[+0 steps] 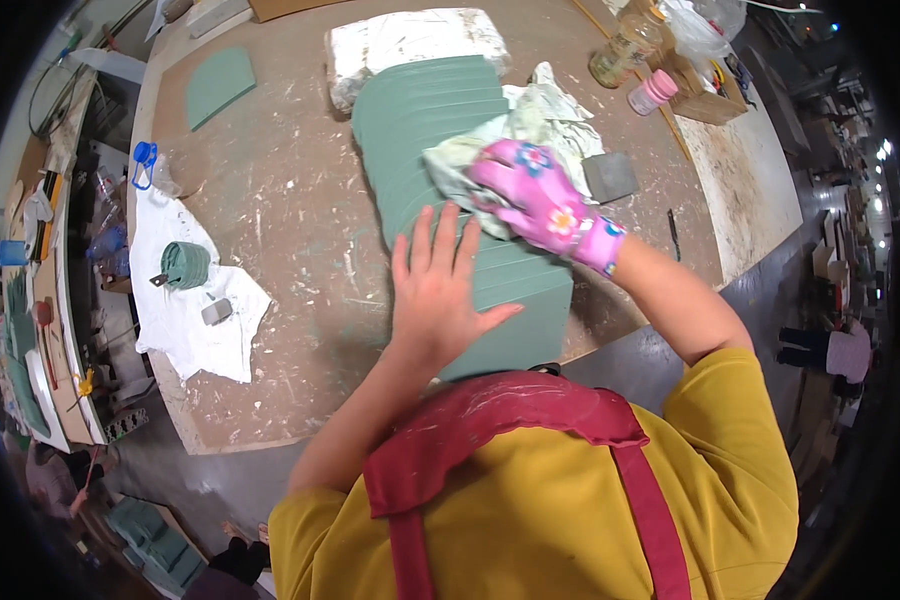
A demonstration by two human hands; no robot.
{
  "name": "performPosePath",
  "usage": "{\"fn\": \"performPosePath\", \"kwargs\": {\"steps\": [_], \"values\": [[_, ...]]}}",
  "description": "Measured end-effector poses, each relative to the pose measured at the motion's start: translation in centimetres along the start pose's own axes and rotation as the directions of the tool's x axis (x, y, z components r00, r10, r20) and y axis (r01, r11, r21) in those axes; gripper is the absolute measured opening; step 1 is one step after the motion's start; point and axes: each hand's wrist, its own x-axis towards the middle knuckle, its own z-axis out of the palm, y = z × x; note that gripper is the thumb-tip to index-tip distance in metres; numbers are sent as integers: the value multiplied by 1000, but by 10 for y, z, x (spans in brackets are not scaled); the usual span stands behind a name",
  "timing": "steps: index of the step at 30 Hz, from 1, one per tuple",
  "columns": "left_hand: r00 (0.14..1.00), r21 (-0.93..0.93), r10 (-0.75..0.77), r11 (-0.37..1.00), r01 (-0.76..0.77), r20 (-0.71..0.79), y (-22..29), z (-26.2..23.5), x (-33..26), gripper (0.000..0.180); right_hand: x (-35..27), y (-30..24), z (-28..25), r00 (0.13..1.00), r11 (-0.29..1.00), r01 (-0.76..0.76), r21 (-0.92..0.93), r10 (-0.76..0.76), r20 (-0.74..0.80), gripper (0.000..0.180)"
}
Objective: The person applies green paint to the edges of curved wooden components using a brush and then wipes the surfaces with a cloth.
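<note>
A row of overlapping green sheets with rounded left ends [410,130] runs from the middle of the table toward my body. My left hand [435,290], bare, lies flat on the nearer sheets with its fingers spread. In a pink flowered glove, my right hand [540,200] grips a crumpled, pale, stained cloth [455,165] and presses it on the sheets' right part. More of the whitish cloth spreads out beyond that hand. Just right of the glove lies a grey square block [610,177].
A white wrapped bundle [410,45] stands behind the sheets. One green sheet [220,85] lies far left. On a white cloth [205,340] at left sit a green cup-like container [185,265] and a small grey block [216,312]. A jar [625,55], pink bottle [653,92] and box [710,95] stand far right.
</note>
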Motion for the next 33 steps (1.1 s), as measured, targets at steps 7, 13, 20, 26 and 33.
{"fn": "performPosePath", "kwargs": {"steps": [7,13,20,26,33], "values": [[987,-257,-118,962,87,-109,-13,-8,-6,96,-36,93,-64,963,956,-262,134,269,-35,30],[819,-927,-498,75,367,284,-68,16,-9,85,48,49,-43,987,955,10,297,-56,149,30],[822,-955,-489,-103,278,292,-44,18,4,73,96,-6,16,882,916,332,225,-386,269,23],[817,-943,-470,-156,295,334,-53,29,0,45,125,-63,76,748,894,444,55,-404,526,13],[824,-962,-502,-71,264,263,-56,24,-4,56,52,18,32,992,920,76,383,-31,-121,32]]}}
